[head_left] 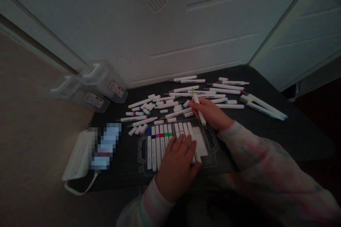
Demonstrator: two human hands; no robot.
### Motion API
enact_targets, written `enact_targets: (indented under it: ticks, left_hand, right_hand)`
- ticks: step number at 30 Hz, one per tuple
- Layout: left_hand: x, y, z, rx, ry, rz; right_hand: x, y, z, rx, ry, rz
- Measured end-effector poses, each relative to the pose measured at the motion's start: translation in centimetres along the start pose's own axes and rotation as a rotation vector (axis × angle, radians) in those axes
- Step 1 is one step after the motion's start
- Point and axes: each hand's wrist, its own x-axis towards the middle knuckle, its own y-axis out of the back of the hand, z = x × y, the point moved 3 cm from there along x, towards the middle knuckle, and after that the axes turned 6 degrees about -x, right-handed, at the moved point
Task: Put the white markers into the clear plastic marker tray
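Note:
My right hand (211, 113) is closed round a white marker with a green tip (198, 108), held over the top right of a clear plastic marker case (211, 142). My left hand (177, 165) lies flat with fingers stretched out on the markers in the case (160, 142), which stand side by side with coloured bands. Many more white markers (213, 92) and loose caps (145, 108) are scattered on the dark mat (279, 131) beyond the case.
Two clear plastic containers (102, 85) stand at the mat's far left corner. A white mask (78, 161) and a blurred item (105, 145) lie left of the case. White panelled doors (186, 25) rise behind the mat. Carpet (32, 131) is on the left.

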Motion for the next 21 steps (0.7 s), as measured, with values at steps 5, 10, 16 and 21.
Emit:
enact_targets:
  ticks: [5,10,16,21]
  left_hand:
    - [0.2,0.0,0.2,-0.01,0.005,0.011]
    - [-0.8,0.8,0.5,-0.033,-0.01,-0.005]
    - [-1.0,4.4,-2.4,-0.035,0.029,0.157]
    - [-0.3,7.0,-7.3,0.04,0.208,0.352]
  right_hand:
    - [-0.3,0.1,-0.7,-0.085,0.035,-0.023]
    - [-0.7,-0.2,-1.2,-0.228,0.044,-0.115]
    - [-0.5,-0.3,-1.0,-0.251,0.051,-0.124]
    - [-0.4,-0.2,-0.6,-0.256,0.051,-0.122]
